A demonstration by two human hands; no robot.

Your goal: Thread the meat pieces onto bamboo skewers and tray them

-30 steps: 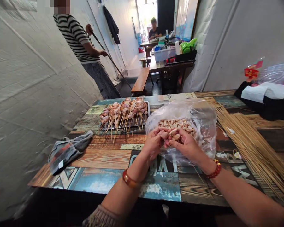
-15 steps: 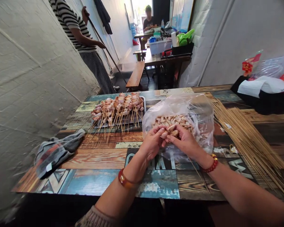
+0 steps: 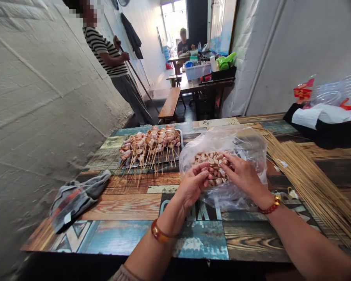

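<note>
My left hand (image 3: 194, 183) is at the near left edge of a clear plastic bag (image 3: 190, 152), its fingers loosely bent and apart, with nothing visible in them. Over the right of the bag's mouth is my right hand (image 3: 242, 173), thumb and forefinger apart at the edge of a pile of small pale-brown pieces (image 3: 210, 158). Whether its fingertips touch a piece is unclear. To the left, a metal tray (image 3: 180, 136) holds many loaded skewers (image 3: 160, 136) of pinkish-brown pieces, their sticks pointing towards me. A bundle of bare bamboo skewers (image 3: 304, 175) lies on the right.
A grey cloth (image 3: 78, 199) lies at the left of the patterned table (image 3: 119, 234). A black bag with white paper (image 3: 318, 115) is at the back right. Beyond stand a bench (image 3: 169, 103), a person with a long pole (image 3: 108, 58), and a seated person (image 3: 183, 47).
My hands have moved apart; the pieces between them and the thin stick below my right hand no longer show there. The view has tilted up slightly. The standing person's hands are lower on the pole.
</note>
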